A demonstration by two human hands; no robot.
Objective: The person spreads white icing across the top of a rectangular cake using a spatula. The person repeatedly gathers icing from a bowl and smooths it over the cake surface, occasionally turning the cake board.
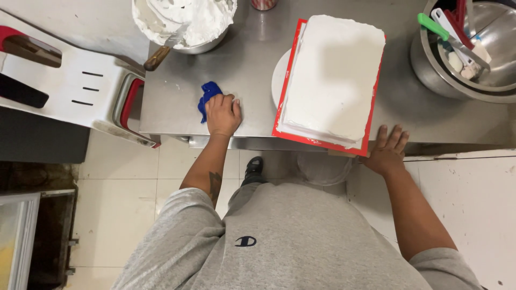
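My left hand [222, 114] presses flat on a blue cloth [208, 94] lying on the steel table [252, 64], near its front edge. My right hand [388, 151] rests open against the table's front edge, fingers spread, just below the right corner of a red board [371, 134]. On that board lies a white frosted rectangular cake [336, 75], and the board sits on a white round turntable [279, 80].
A steel bowl of white cream [185, 21] with a wooden-handled spatula [157, 58] stands at the back left. A large steel bowl [430, 70] holding several scrapers and spatulas is at the right. A white and red machine [80, 80] adjoins the table's left side.
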